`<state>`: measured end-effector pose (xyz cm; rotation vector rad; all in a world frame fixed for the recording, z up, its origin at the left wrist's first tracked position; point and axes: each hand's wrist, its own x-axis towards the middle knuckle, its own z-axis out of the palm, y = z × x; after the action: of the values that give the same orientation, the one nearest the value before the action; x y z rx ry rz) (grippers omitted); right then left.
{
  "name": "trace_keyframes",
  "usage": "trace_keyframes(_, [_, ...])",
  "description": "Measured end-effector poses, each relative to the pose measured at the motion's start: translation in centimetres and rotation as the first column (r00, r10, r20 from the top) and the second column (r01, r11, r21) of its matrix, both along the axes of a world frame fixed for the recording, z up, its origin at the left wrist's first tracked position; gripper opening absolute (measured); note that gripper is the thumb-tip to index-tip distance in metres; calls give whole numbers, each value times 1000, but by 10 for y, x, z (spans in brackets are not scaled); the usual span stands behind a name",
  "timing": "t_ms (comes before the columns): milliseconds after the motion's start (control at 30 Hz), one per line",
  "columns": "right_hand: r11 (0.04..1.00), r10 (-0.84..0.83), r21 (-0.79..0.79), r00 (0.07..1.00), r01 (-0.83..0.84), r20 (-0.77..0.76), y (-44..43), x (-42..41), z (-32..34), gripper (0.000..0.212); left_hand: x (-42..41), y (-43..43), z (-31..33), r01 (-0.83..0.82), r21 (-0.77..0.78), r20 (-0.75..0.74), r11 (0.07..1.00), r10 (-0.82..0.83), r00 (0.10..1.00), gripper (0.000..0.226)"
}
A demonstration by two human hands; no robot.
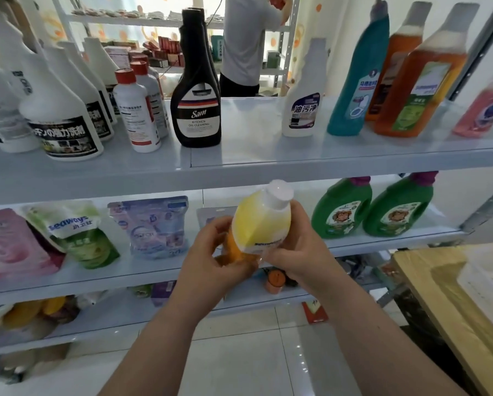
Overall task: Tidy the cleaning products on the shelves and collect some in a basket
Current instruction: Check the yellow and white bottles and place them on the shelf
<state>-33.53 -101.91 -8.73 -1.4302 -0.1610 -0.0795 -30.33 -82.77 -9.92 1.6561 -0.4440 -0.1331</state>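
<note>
A yellow bottle point(261, 221) with a white cap is held up in front of the middle shelf point(382, 242), tilted slightly right. My left hand point(211, 255) grips its lower left side, and my right hand point(294, 250) grips its lower right side. The bottle's base is hidden behind my fingers. A white basket point(488, 284) sits on a wooden table point(439, 304) at the right edge, only partly in view.
The top shelf point(254, 130) carries white spray bottles, a black Sam bottle point(197, 90), a teal bottle point(359, 78) and orange bottles. Refill pouches point(79, 232) and two green jugs point(371, 207) stand on the middle shelf. A person point(248, 41) works at a far shelf.
</note>
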Motion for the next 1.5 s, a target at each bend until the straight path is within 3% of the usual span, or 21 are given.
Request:
trace_keyframes(133, [995,-16,97,988,32,-157,-20,9,7,72,-1,-17,0,114,-135,-208,984,-141,968,53])
trace_keyframes(267, [960,149,271,941,-65,-303,-39,9,0,116,-8,-47,-7,128,-229,-439,965,-219,871,61])
trace_keyframes(367, [951,122,310,934,-12,-336,-57,10,-5,130,-8,-64,-5,130,-190,-518,973,-211,829,70])
trace_keyframes(500, [975,-16,201,934,94,-357,-79,11,-6,119,-9,-90,5,225,1,-486,974,-196,852,96])
trace_keyframes(600, [958,-2,253,891,131,-454,-87,13,-8,120,-15,-111,5,172,-196,-615,966,-257,745,83])
trace_keyframes(667, [920,53,358,854,160,-517,-92,15,-10,103,-18,-121,7,104,-336,-688,936,-319,651,72])
trace_keyframes(800, [828,137,512,801,231,-583,-106,18,-32,78,-26,-143,4,-2,-374,-801,927,-322,505,69])
trace_keyframes(967, [848,188,500,783,176,-593,-123,20,-53,75,-26,-156,-4,-97,-419,-851,903,-353,389,87])
trace_keyframes(1100, [849,180,499,793,174,-582,-125,23,-57,64,-22,-152,-11,-10,-380,-846,925,-344,407,76])
trace_keyframes(1200, [874,55,429,831,228,-554,-125,25,-46,64,-19,-147,-18,52,-226,-828,973,-220,516,55])
trace_keyframes(1300, [945,-109,232,891,231,-442,-118,27,-37,60,-16,-146,-23,-22,-70,-763,997,-39,645,42])
trace_keyframes(1367, [966,-132,154,908,208,-398,-112,25,-34,50,-17,-145,-26,-109,-2,-723,994,74,687,38])
trace_keyframes(1433, [968,-92,185,927,168,-363,-108,21,-31,44,-17,-143,-30,-159,-97,-754,982,32,656,48])
trace_keyframes(1500, [984,-63,135,942,114,-330,-107,18,-25,43,-17,-138,-33,-168,-257,-800,952,-112,589,62])
